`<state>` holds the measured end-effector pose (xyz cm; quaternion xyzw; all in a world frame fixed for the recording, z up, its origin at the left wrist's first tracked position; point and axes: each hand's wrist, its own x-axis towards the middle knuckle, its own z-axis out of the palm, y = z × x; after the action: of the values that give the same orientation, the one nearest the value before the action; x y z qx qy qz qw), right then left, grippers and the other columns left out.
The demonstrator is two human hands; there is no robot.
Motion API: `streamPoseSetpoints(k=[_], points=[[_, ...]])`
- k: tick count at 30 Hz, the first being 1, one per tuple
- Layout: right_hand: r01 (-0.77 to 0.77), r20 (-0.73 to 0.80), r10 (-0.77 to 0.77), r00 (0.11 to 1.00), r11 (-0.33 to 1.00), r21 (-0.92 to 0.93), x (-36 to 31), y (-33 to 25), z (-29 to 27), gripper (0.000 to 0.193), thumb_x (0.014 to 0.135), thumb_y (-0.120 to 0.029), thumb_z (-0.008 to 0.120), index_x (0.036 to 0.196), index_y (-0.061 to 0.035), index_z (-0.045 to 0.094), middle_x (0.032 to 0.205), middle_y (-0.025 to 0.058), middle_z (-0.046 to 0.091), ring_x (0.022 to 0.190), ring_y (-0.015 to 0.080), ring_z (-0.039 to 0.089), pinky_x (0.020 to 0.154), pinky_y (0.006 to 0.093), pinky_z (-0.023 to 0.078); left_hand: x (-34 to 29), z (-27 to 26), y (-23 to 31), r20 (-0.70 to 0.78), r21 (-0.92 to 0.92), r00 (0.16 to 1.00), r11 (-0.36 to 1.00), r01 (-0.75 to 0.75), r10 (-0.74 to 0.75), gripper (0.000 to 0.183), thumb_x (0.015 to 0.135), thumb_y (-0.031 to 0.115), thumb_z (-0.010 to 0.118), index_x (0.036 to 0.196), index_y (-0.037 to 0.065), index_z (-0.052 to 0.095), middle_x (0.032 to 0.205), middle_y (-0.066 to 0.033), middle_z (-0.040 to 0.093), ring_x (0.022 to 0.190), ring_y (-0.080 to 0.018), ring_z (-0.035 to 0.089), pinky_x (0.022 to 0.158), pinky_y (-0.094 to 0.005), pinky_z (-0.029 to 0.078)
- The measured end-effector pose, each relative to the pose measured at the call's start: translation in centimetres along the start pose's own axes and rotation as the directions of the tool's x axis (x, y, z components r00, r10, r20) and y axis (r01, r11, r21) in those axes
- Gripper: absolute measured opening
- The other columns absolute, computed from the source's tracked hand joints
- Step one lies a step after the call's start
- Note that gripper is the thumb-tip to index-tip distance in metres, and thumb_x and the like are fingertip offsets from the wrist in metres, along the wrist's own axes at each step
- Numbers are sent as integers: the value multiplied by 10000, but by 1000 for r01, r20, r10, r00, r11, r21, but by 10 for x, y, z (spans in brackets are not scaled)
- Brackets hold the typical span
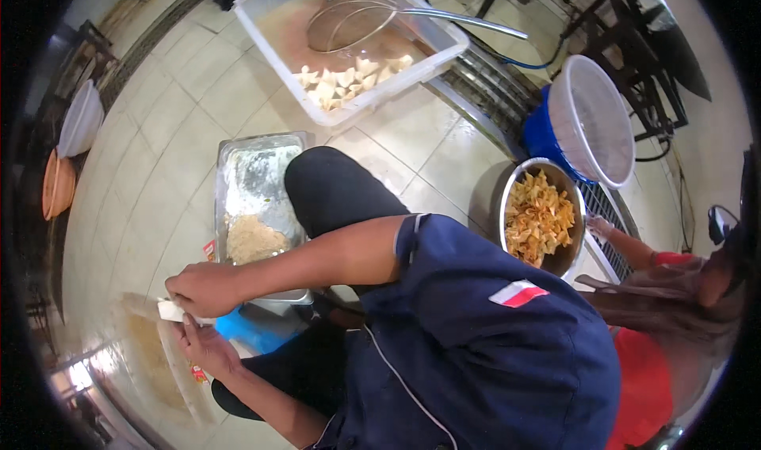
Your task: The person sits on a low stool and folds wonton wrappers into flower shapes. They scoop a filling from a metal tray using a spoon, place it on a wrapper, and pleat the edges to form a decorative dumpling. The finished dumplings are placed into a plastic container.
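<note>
Evidently the nearest item is a small white piece [170, 310], at the left of the scene, out past the person's knees. Right hand [208, 288]: fingers pinched together on the piece from its far side. Left hand [208, 350]: fingertips closed on its near side. Contact detail is partly hidden by the knuckles.

Handling estimate: likely very light, thin and soft, dough-like; would probably dent or tear under hard pressure. Surface looks dry and pale, so slipping seems a small risk. Best hold, in my judgement: fingertips only, at the edges, one hand either side, leaving the middle unpressed.

Just right of the hands: a blue sheet [254, 331], soft-looking. Beyond it, a metal tray [220, 184] holding white powder [252, 169] and tan crumbs [255, 238]. Farther right: a metal bowl [566, 258] of browned, crisp-looking pieces [539, 216], probably brittle. Far side: a clear tub [341, 118] with pale folded pieces [349, 81] and a long-handled strainer [349, 24].
</note>
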<state>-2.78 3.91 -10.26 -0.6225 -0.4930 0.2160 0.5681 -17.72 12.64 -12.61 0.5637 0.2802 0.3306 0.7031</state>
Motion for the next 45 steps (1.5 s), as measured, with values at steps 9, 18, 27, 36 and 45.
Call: streamPoseSetpoints(k=[9,18,27,36,45], points=[[-19,100,-1,995,979,203,-1,-21,-15,182,901,-171,655,929,3,612,752,159,641,684,247,632,652,369,502,-6,18,22,-115,-357,992,930,-86,48,387,857,-40,680,1206,-1,519,1095,-85,640,982,-167,640,893,-314,521],[-86,212,64,975,992,98,0,-40,-20,132,933,-123,653,945,8,641,774,19,624,638,46,486,553,241,407,-15,13,30,-143,-322,989,943,-84,40,306,857,10,721,1110,10,549,1017,-86,661,927,-151,648,837,-291,514],[-70,84,55,995,980,185,0,-40,-14,175,879,-122,706,980,-17,609,846,97,653,742,167,612,679,305,489,-16,7,37,-209,-316,977,942,-116,51,313,877,35,703,1128,-12,523,1033,-109,647,948,-184,648,873,-337,530],[-162,188,119,975,959,234,2,-42,-17,164,880,-99,710,928,-11,580,838,69,629,733,123,616,637,276,489,-17,4,42,-244,-319,968,937,-142,64,279,866,40,725,1073,10,542,1006,-98,649,934,-168,643,866,-324,525],[-96,196,55,979,973,210,1,-40,-14,143,899,-89,678,938,-4,570,846,76,610,684,141,629,606,280,491,-18,5,42,-247,-312,966,939,-147,69,249,859,23,729,1036,27,554,964,-90,667,897,-161,654,824,-308,525]])
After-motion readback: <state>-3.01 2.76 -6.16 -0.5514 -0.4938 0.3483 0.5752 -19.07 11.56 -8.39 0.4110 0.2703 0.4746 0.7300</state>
